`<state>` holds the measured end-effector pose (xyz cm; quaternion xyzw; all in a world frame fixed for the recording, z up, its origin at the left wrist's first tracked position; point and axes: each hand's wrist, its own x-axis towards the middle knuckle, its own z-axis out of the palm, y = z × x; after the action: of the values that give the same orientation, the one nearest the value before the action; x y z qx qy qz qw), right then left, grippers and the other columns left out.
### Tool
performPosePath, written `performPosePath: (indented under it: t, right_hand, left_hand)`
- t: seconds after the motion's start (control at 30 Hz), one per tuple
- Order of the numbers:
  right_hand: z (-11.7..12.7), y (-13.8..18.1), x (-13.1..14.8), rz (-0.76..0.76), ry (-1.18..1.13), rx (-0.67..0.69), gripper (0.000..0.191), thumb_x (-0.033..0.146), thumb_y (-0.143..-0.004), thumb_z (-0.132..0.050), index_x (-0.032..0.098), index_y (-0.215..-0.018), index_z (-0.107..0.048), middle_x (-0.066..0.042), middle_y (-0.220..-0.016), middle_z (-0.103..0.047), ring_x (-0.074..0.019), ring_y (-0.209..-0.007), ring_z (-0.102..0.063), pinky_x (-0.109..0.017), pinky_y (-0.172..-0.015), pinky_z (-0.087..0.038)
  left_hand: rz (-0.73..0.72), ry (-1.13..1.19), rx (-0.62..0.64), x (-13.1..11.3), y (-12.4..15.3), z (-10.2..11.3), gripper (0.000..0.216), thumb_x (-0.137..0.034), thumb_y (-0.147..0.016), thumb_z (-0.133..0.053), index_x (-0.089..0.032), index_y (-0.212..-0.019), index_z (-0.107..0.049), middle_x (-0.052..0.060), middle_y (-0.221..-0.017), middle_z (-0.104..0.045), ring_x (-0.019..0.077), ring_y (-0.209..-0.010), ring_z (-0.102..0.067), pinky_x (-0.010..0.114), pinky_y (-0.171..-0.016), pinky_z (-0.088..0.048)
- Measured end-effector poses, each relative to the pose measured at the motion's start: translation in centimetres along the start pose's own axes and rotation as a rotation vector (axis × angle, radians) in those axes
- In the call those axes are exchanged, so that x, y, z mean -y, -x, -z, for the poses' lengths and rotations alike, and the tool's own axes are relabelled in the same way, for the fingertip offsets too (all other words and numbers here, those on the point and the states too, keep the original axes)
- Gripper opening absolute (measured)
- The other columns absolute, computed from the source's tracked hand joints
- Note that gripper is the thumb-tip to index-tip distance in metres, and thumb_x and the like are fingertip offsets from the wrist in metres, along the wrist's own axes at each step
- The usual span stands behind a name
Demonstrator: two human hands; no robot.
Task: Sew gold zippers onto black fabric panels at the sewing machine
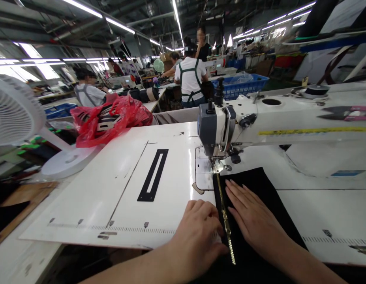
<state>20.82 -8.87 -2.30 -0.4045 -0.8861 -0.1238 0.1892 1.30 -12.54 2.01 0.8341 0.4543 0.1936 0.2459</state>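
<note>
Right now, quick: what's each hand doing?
Left hand: curled at the left edge of the black fabric; grip cannot be told.
Right hand: open, resting on the fabric beside the gold zipper.

We see a flat black fabric panel [261, 183] on the white tabletop [178, 173], a gold-toothed metal zipper [221, 197] running near its left edge from beneath the metal presser foot [217, 167].

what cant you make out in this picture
In the head view:
Left hand: its own curl hides whether it pinches anything.
Zipper: far end hidden by the presser foot.
Black fabric: near end cut off by the bottom edge.
White fan: cut off by the left edge.
Blue label: print too small, blurred.
</note>
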Motion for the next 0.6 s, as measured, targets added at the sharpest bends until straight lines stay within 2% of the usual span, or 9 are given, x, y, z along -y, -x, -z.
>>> performPosePath:
  t: [0.1,0.17,0.23,0.33,0.47,0.6]
  right_hand:
    - [-0.1,0.2,0.3,-0.003,0.031,-0.010,0.040,0.020,-0.090,-0.036,0.004,-0.125,-0.048,-0.018,-0.134,-0.046,-0.0240,-0.124,-0.043,-0.042,-0.098,-0.043]
    - [0.1,0.1,0.4,0.000,0.044,-0.013,0.041,0.021,-0.090,-0.036,0.004,-0.125,-0.048,-0.018,-0.134,-0.046,-0.0237,-0.124,-0.043,-0.041,-0.097,-0.042]
    - [0.3,-0.2,0.3,0.003,0.056,-0.021,0.041,0.021,-0.091,-0.035,0.003,-0.124,-0.049,-0.018,-0.133,-0.047,-0.0239,-0.122,-0.045,-0.041,-0.096,-0.043]
    - [0.8,-0.9,0.0,0.019,0.044,-0.019,0.039,0.017,-0.090,-0.032,0.005,-0.120,-0.054,-0.017,-0.127,-0.053,-0.0236,-0.115,-0.052,-0.040,-0.090,-0.046]
    - [1.2,-1.6,-0.6,-0.013,-0.029,0.036,0.036,0.016,-0.090,-0.034,0.012,-0.116,-0.059,-0.013,-0.120,-0.059,-0.0232,-0.107,-0.056,-0.039,-0.084,-0.048]
    - [0.7,-1.3,-0.9,-0.036,-0.074,0.035,0.035,0.020,-0.090,-0.040,0.011,-0.120,-0.056,-0.014,-0.130,-0.052,-0.0256,-0.120,-0.046,-0.045,-0.096,-0.040]
  left_hand:
    - [-0.104,0.038,-0.031,0.1,0.8,-0.2,0.017,-0.027,-0.071,-0.074,-0.021,-0.078,-0.060,0.001,-0.091,-0.061,0.0188,-0.087,-0.053,0.035,-0.079,-0.038]
    - [-0.134,0.014,-0.074,0.3,1.1,-0.1,0.019,-0.033,-0.075,-0.070,-0.020,-0.085,-0.060,0.004,-0.094,-0.063,0.0201,-0.088,-0.054,0.036,-0.080,-0.040]
    - [-0.168,-0.063,-0.103,0.7,1.3,0.0,0.031,-0.040,-0.078,-0.066,-0.019,-0.100,-0.059,0.007,-0.107,-0.063,0.0234,-0.098,-0.054,0.040,-0.088,-0.040]
    - [-0.280,-0.213,-0.100,1.7,1.8,-0.4,0.039,-0.041,-0.083,-0.058,-0.019,-0.116,-0.053,0.008,-0.122,-0.059,0.0260,-0.114,-0.049,0.048,-0.105,-0.028]
    - [-0.399,-0.313,-0.184,2.9,2.4,-1.0,0.036,-0.037,-0.085,-0.054,-0.017,-0.114,-0.055,0.007,-0.121,-0.060,0.0265,-0.115,-0.050,0.054,-0.111,-0.016]
    - [-0.449,-0.404,-0.164,2.9,2.7,-0.5,0.032,-0.033,-0.084,-0.056,-0.014,-0.109,-0.058,0.007,-0.117,-0.062,0.0240,-0.111,-0.054,0.051,-0.112,-0.017]
